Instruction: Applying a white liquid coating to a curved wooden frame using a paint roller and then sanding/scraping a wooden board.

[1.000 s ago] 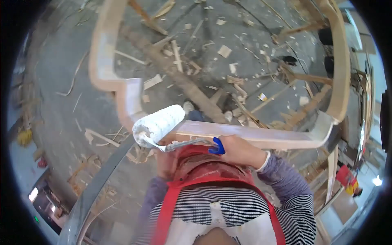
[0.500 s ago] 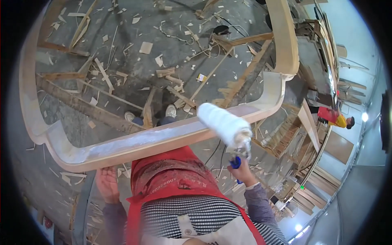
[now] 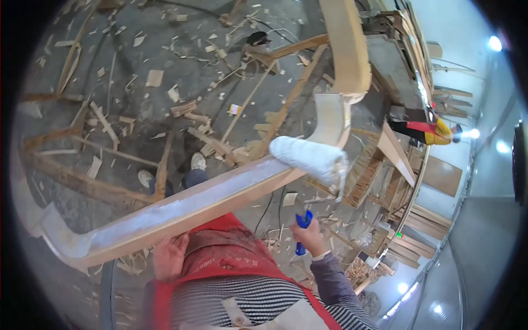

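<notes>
The right hand (image 3: 309, 236) wraps round the blue handle (image 3: 303, 220), maybe to keep clean of the white roller (image 3: 305, 157). The roller is over the wooden frame (image 3: 220, 197), toward the right. The left hand (image 3: 169, 258) is flat and empty by the frame's near edge (I can't tell if they touch).

A frame (image 3: 204, 199) slants across in front of me, its left end nearer, its right end farther. My left hand (image 3: 169, 257) is at its near edge, left of my apron (image 3: 228, 253). Right of the apron, my right hand (image 3: 309, 236) has a roller (image 3: 307, 158) over the frame's right part. Beyond the frame, my shoes (image 3: 198, 161) stand among scraps (image 3: 154, 78) on the floor (image 3: 165, 58). Far right: another person (image 3: 437, 132), with boards (image 3: 419, 237) nearer me.
</notes>
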Demonstrator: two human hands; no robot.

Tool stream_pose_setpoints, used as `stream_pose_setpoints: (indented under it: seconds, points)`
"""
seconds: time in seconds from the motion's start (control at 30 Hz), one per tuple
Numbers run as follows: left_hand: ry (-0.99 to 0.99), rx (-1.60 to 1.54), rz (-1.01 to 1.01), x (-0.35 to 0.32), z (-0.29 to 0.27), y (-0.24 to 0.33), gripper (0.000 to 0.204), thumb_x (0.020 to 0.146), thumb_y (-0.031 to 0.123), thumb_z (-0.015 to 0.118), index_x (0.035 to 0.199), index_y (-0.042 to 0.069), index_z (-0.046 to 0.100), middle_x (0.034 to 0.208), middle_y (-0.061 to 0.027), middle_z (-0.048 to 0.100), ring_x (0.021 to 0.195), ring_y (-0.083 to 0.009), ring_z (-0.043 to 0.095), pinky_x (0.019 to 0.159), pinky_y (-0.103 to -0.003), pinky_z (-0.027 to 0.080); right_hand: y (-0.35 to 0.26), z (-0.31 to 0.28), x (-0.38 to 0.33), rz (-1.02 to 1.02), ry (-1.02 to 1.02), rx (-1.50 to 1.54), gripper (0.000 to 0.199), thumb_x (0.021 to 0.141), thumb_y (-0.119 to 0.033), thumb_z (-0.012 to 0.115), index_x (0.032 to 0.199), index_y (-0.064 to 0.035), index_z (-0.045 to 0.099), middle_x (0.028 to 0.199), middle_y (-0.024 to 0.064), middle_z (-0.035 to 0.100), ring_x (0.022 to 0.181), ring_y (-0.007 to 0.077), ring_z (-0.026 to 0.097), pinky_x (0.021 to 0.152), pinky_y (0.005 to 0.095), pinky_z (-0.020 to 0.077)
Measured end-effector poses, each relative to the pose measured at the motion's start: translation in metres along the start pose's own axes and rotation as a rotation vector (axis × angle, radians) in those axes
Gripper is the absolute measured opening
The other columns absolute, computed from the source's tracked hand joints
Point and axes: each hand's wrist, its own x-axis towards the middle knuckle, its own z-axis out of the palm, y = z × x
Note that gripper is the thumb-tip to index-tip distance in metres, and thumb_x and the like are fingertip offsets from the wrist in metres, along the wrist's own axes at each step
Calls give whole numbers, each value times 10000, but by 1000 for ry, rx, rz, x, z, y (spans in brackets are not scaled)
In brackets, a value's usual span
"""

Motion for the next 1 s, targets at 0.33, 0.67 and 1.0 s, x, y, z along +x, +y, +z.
stream_pose_setpoints:
  seconds: [0.33,0.67,1.0]
  points:
    - [170,39,121,-25,-60,24,325,924,199,519,1227,82,533,1183,-65,619,1097,-210,582,893,-356,504,-4,-60,38,-75,-17,-278,174,709,-83,705,683,-18,546,518,-5,501,431,91,476,403,289,375]
    - [213,136,132,-27,-40,28,285,920,219,533,1190,128,547,1167,-18,628,1084,-186,590,837,-357,513,-82,-97,80,-100,97,-8,163,746,-8,630,660,-55,500,538,-3,481,417,84,465,390,244,357]
    - [174,119,133,-22,-41,21,286,929,217,530,1202,133,546,1187,-27,630,1076,-189,605,830,-356,524,-141,-98,92,-138,28,-13,174,758,-4,628,708,-63,472,550,-13,469,413,75,443,390,240,352]
